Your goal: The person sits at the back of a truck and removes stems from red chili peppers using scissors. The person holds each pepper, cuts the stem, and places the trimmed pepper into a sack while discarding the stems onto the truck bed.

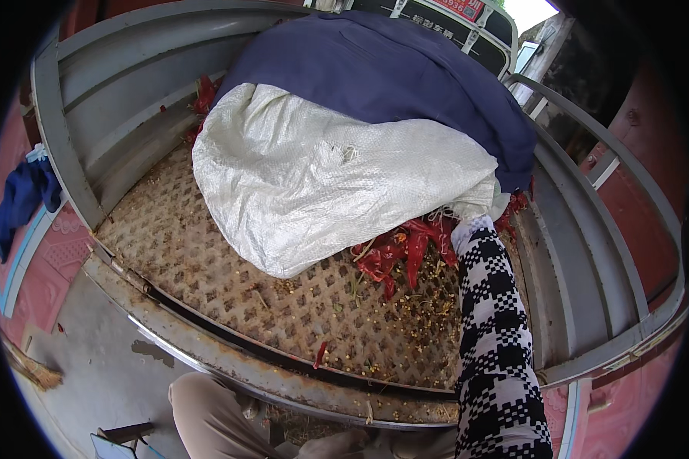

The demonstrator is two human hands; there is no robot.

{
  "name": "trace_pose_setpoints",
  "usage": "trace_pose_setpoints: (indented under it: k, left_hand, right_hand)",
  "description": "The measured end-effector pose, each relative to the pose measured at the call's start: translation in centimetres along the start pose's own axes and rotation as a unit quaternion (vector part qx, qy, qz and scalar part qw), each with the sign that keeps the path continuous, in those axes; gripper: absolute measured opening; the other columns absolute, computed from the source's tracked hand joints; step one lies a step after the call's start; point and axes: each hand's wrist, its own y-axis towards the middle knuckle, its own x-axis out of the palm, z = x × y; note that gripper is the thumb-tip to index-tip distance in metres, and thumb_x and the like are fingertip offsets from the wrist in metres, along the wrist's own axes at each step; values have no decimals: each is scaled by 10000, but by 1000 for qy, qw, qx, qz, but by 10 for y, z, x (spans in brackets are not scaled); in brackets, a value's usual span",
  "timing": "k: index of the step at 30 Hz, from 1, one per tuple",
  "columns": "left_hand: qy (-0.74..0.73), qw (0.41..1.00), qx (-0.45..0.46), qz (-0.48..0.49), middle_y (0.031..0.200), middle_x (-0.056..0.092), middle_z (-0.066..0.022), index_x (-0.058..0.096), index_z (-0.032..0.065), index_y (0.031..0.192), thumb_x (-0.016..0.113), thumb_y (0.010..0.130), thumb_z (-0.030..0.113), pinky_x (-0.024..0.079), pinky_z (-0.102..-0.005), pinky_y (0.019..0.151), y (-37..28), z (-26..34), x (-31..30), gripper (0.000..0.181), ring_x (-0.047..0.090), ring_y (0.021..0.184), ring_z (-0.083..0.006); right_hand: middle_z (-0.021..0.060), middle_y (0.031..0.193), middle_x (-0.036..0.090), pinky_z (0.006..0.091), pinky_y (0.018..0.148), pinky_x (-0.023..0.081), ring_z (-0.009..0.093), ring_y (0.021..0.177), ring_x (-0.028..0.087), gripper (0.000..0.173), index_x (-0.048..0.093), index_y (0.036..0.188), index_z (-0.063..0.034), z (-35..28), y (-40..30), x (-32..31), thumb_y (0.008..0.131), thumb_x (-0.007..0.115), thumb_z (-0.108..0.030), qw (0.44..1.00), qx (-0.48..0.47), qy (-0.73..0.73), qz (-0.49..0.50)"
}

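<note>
My right arm, in a black-and-white checked sleeve, reaches forward over the truck bed. At its end, my right hand [488,201], pale and seemingly gloved, is against the right corner of a white woven plastic sack [321,172]; its fingers are hidden, so its grip cannot be told. The sack lies crumpled across the front of a large dark blue cloth [379,63]. Dried red chili peppers [416,246] stick out from under the sack's lower right edge, beside the sleeve. More red peppers [517,206] show right of the hand. My left hand is out of view.
The rusty patterned metal bed floor [252,292] bears scattered seeds and one loose pepper [320,354]. Grey metal side walls [126,86] enclose it. Outside at left are dark blue clothing [26,189] and a straw broom [37,370]. My knee [212,413] is near the bed's edge.
</note>
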Motion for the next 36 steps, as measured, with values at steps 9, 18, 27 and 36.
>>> trace_pose_setpoints:
  k: [9,18,27,36]
  left_hand:
    - [-88,977,-155,-119,982,657,-150,598,94,1209,669,847,204,519,-372,774,-1,9,-2,384,653,910,-272]
    - [-304,942,-99,-97,1099,656,-115,516,49,1338,660,888,137,515,-325,863,-4,-7,2,480,626,1006,-183]
    - [-366,911,-163,-98,1118,655,-122,528,33,1316,650,905,132,505,-324,887,-8,-9,17,440,615,1041,-183]
    - [-227,964,-111,-81,1074,657,-98,572,45,1267,643,901,115,505,-311,862,-2,0,12,380,613,989,-165]
  right_hand:
    - [162,1203,617,381,879,487,301,1063,590,464,651,1208,-56,-1,9,7,892,596,-392,999,4,-35,-28]
    - [153,1161,631,369,841,495,283,1012,601,453,656,1195,-52,-1,13,19,884,613,-378,998,-7,-51,-27]
    - [145,1119,644,357,803,502,264,960,612,441,661,1182,-48,-15,16,25,875,630,-364,998,-47,-45,-4]
    - [137,1078,658,345,765,509,245,908,623,430,667,1169,-45,-17,-8,27,867,647,-351,996,-84,-13,18]
